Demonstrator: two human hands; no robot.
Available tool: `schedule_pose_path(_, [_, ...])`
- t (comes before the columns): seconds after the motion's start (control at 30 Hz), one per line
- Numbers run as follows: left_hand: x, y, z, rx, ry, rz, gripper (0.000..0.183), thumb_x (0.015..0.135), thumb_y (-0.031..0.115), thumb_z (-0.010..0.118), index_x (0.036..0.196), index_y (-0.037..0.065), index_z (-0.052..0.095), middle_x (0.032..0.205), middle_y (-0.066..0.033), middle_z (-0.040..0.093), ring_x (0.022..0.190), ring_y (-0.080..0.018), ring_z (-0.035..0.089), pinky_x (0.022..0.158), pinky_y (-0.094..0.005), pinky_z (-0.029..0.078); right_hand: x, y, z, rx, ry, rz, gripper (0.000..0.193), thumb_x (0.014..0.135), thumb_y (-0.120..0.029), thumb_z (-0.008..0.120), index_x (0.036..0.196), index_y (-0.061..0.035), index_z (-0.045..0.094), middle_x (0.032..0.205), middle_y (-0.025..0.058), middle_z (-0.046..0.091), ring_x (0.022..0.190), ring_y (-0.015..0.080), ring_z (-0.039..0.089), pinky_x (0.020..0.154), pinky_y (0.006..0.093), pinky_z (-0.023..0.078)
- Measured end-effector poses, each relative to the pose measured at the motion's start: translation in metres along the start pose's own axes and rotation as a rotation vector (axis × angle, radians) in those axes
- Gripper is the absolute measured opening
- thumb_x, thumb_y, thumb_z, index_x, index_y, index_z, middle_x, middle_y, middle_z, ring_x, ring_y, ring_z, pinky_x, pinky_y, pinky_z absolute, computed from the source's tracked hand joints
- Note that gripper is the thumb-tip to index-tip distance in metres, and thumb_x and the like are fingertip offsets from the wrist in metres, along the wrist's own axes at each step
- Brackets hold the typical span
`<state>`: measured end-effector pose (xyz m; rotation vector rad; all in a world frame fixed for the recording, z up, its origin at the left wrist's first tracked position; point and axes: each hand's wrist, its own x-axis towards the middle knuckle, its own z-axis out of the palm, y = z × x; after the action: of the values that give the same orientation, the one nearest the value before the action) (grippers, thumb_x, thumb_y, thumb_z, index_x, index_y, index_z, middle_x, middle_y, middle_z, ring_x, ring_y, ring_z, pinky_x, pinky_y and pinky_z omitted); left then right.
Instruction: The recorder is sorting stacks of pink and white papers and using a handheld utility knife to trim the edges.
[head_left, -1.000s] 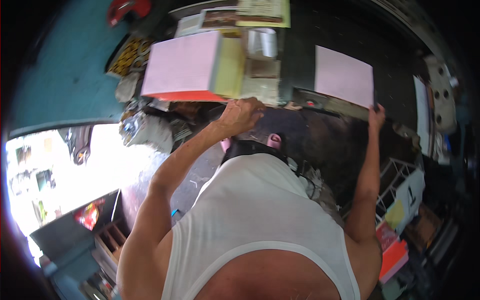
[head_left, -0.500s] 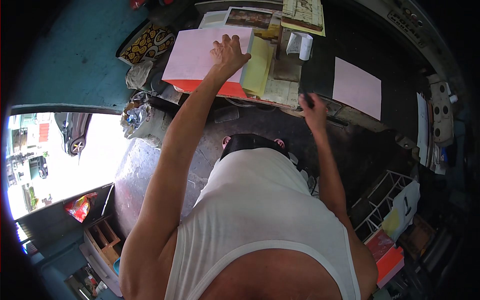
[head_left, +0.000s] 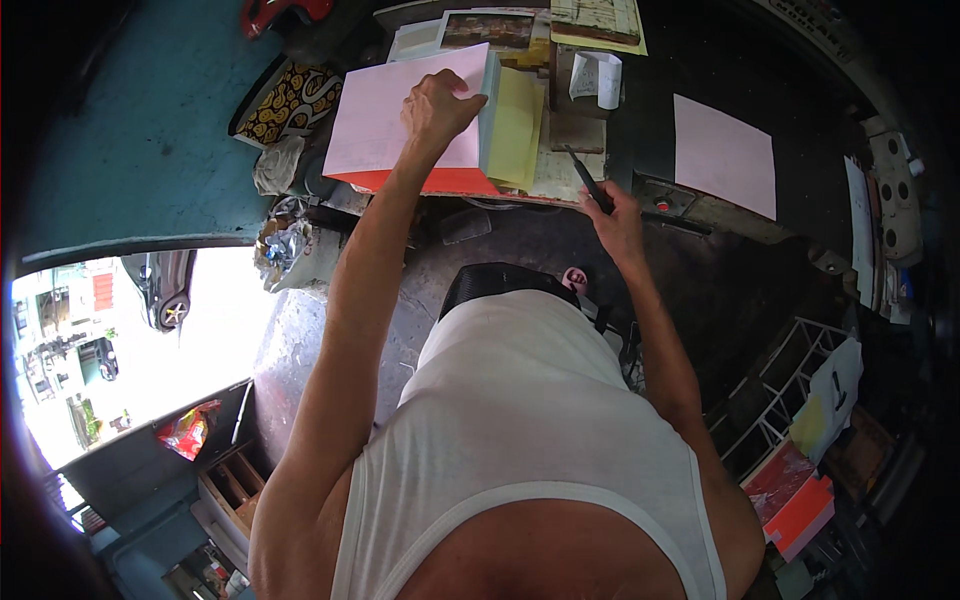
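My left hand (head_left: pixel 437 110) rests on top of a thick stack of pink paper (head_left: pixel 375 105), near its right edge. Its fingers are bent and apart, with the thumb toward the edge. The stack's near side is bright orange-red, and its right side is pale. Yellow sheets (head_left: pixel 517 125) lie against that right side. My right hand (head_left: pixel 617 220) is closed round the black handle of a slim pointed tool (head_left: pixel 590 183), held over the bench's front edge. The tool's thin dark tip points up and left; its exact kind is unclear.
A pink sheet (head_left: pixel 725 155) lies on the dark surface at right. A curled white paper (head_left: pixel 597 80) sits behind the tool, near a wooden block (head_left: pixel 577 135). Plastic bags (head_left: pixel 283 240) hang left of the bench. A white wire rack (head_left: pixel 780 380) stands at lower right.
My right hand has moved slightly left and turned, so the tool's shaft now shows. My left hand has shifted a little left on the stack. The whole view has tilted slightly.
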<state>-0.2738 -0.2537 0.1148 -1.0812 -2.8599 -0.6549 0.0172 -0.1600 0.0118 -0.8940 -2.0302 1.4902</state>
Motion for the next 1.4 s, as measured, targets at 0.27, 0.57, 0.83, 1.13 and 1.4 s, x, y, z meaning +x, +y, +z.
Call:
schedule_pose_path(0.27, [0.000,0.002,-0.002,-0.046,-0.040,0.000,0.039,0.072,0.037,0.081,0.099,0.010,0.074,0.103,-0.0090,0.074,0.100,-0.0254,0.070,0.089,-0.0392,0.053,0.002,0.010,0.014,0.148,-0.002,-0.037,0.021,0.087,-0.020,0.073,0.091,-0.0007,0.066,0.065,-0.0010,0.056,0.060,0.0057,0.046,0.055,0.0262,0.037])
schedule_pose_path(0.57, [0.000,0.004,0.001,-0.064,-0.023,0.016,0.038,0.073,0.036,0.081,0.100,0.010,0.074,0.103,-0.0118,0.074,0.101,-0.0261,0.070,0.092,-0.0395,0.052,0.011,0.008,0.011,0.117,-0.082,-0.032,0.018,0.088,-0.017,0.071,0.093,-0.0005,0.067,0.065,-0.0042,0.054,0.060,0.0038,0.046,0.055,0.0239,0.036])
schedule_pose_path(0.83, [0.003,0.000,0.007,-0.105,0.006,0.036,0.037,0.071,0.032,0.080,0.100,0.010,0.073,0.103,-0.0114,0.074,0.101,-0.0274,0.070,0.091,-0.0403,0.053,0.027,0.004,0.005,0.090,-0.140,-0.044,0.021,0.085,-0.019,0.073,0.094,-0.0011,0.067,0.076,0.0076,0.068,0.068,0.0127,0.061,0.064,0.0298,0.046])
schedule_pose_path(1.13, [0.003,0.004,0.004,-0.164,0.012,0.045,0.039,0.073,0.027,0.077,0.106,0.009,0.069,0.108,-0.0120,0.072,0.101,-0.0298,0.069,0.089,-0.0414,0.053,0.036,0.014,0.003,0.178,-0.154,-0.095,0.020,0.084,-0.015,0.071,0.096,0.0008,0.066,0.083,0.0099,0.071,0.076,0.0146,0.065,0.071,0.0298,0.049])
schedule_pose_path(1.4, [0.000,0.010,0.001,-0.213,-0.025,0.037,0.049,0.076,0.017,0.076,0.122,0.008,0.063,0.119,-0.0149,0.069,0.111,-0.0322,0.067,0.096,-0.0405,0.053,0.040,0.018,0.003,0.174,-0.152,-0.120,0.021,0.085,-0.015,0.071,0.098,0.0005,0.066,0.083,0.0092,0.069,0.075,0.0148,0.063,0.071,0.0300,0.049])
